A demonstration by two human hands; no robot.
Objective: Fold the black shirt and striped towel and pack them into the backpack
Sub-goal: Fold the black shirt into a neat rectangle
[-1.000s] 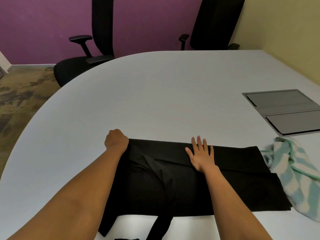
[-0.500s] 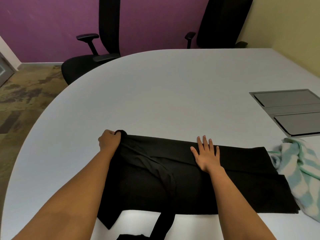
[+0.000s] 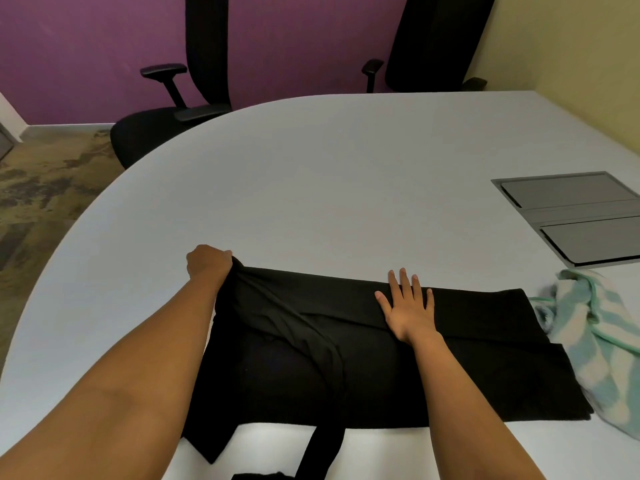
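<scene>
The black shirt (image 3: 363,362) lies partly folded across the near part of the white table (image 3: 329,174). My left hand (image 3: 207,263) is closed on the shirt's far left corner and lifts it slightly off the table. My right hand (image 3: 408,306) rests flat, fingers spread, on the shirt's far edge near the middle. The striped towel (image 3: 599,344), green and white, lies crumpled at the right, touching the shirt's right end. A black strap (image 3: 322,452) runs off the table's near edge; the backpack itself is not clearly in view.
A grey recessed panel (image 3: 575,216) is set into the table at the right. Two black office chairs (image 3: 194,98) (image 3: 436,43) stand beyond the far edge, against a purple wall. The table's curved left edge drops to patterned carpet (image 3: 41,181).
My left hand has slid left and outward with the shirt's corner, pulling the fabric taut and raising it a little. My right hand stays pressed flat on the shirt.
</scene>
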